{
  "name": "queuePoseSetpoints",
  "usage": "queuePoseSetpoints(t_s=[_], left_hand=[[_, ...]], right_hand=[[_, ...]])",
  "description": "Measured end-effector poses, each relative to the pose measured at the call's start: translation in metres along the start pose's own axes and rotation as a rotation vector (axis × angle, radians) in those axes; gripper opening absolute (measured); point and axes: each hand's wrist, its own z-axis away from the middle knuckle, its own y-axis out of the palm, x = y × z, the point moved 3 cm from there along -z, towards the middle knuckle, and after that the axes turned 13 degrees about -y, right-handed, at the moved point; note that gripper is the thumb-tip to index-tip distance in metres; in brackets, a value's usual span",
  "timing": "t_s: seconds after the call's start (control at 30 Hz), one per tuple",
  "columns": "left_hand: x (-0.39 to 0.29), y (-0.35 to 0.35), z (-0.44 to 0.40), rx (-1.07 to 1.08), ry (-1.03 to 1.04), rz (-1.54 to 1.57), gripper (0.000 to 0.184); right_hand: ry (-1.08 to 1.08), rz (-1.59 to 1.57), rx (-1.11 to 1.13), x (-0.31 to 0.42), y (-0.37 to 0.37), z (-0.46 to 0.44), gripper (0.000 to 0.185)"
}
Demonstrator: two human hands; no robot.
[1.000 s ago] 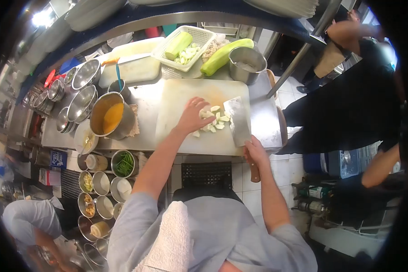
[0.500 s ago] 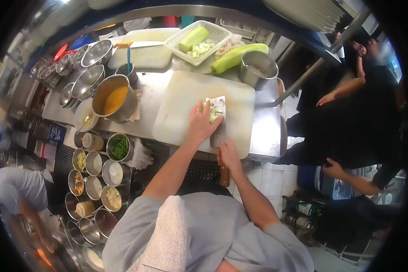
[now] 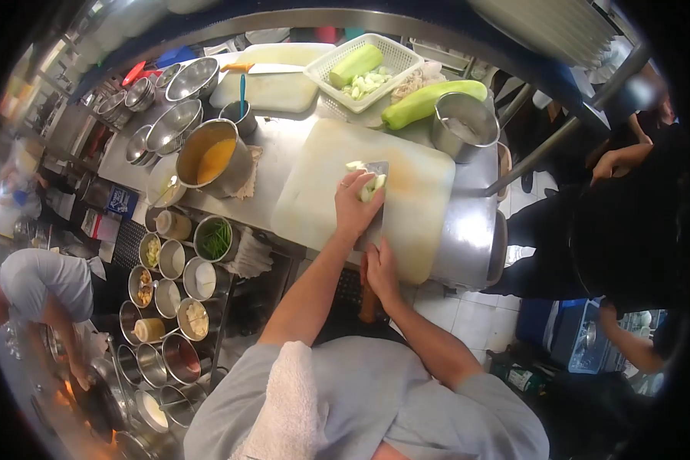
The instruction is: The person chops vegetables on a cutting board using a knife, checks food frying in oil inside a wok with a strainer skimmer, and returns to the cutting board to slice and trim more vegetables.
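Observation:
My right hand [image 3: 379,267] is wrapped round the wooden handle of a cleaver [image 3: 375,222], whose wide blade lies low over the white cutting board [image 3: 314,188]. Pale green vegetable pieces [image 3: 373,186] sit on the blade's far part, and my left hand [image 3: 356,203] is closed over them, fingers curled. Part of the blade is hidden under that hand. Beyond the board stands a white basket [image 3: 405,63] with a peeled vegetable [image 3: 356,65] and cut pieces. A long green vegetable [image 3: 435,103] lies beside it.
A steel pot [image 3: 465,127] stands at the board's far right corner. Left of the board are a pot of orange liquid [image 3: 216,159] and steel bowls [image 3: 174,126]. A metal post [image 3: 548,142] slants at the right. One co-worker [image 3: 46,295] bends at the left; dark-clothed people [image 3: 629,222] stand right.
The cleaver has swung from the right of the pieces to beneath them. My left hand has closed over the pieces. The whole view has shifted, and the pieces no longer lie spread on the board.

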Motion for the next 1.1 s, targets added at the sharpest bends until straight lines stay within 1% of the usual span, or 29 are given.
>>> queuePoseSetpoints(t_s=[0.1,0.2,0.3,0.37,0.47,0.5,0.53,0.57,0.6,0.67,0.7,0.8,0.83,0.93,1.03,1.1], left_hand=[[-0.019,0.005,-0.007,-0.014,-0.001,0.024,0.036],[-0.039,0.009,-0.037,-0.002,-0.011,0.071,0.036],[-0.047,0.017,-0.094,0.014,0.079,0.102,0.035],[-0.054,0.02,-0.143,0.029,0.16,0.118,0.033],[-0.053,0.035,-0.22,0.03,0.186,0.236,0.03],[-0.056,0.036,-0.243,0.092,0.145,0.151,0.028],[-0.054,0.042,-0.265,0.137,0.182,0.16,0.028],[-0.035,0.058,-0.283,0.176,0.179,-0.019,0.026],[-0.014,0.075,-0.302,0.216,0.19,-0.198,0.024],[0.011,0.09,-0.325,0.281,0.199,-0.395,0.024],[0.014,0.091,-0.338,0.29,0.165,-0.389,0.024],[0.012,0.085,-0.358,0.289,0.082,-0.361,0.024],[0.013,0.085,-0.362,0.285,0.066,-0.353,0.024],[0.016,0.088,-0.367,0.267,0.023,-0.322,0.024],[0.009,0.081,-0.365,0.23,-0.003,-0.247,0.024],[-0.001,0.075,-0.351,0.183,-0.014,-0.156,0.024]], right_hand=[[-0.03,0.024,-0.024,0.015,-0.009,-0.007,0.02],[0.002,-0.006,-0.051,0.038,-0.009,-0.034,0.02],[-0.093,-0.037,-0.1,0.054,0.002,-0.085,0.019],[-0.093,-0.044,-0.127,0.073,0.013,-0.13,0.019],[-0.101,-0.022,-0.201,0.086,0.033,-0.204,0.018],[-0.097,-0.016,-0.233,0.088,0.039,-0.227,0.018],[-0.082,-0.009,-0.259,0.088,0.044,-0.247,0.019],[-0.034,0.035,-0.259,0.088,0.045,-0.268,0.02],[-0.055,0.063,-0.282,0.085,0.043,-0.283,0.019],[-0.082,0.116,-0.326,0.072,0.041,-0.3,0.018],[-0.036,0.13,-0.344,0.063,0.035,-0.303,0.016],[-0.011,0.163,-0.375,0.048,0.013,-0.291,0.014],[0.06,0.083,-0.384,0.061,0.007,-0.279,0.013],[0.13,0.089,-0.344,0.087,-0.016,-0.244,0.012],[0.112,-0.062,-0.259,0.078,-0.04,-0.222,0.011],[0.122,-0.157,-0.257,0.079,-0.043,-0.208,0.01]])
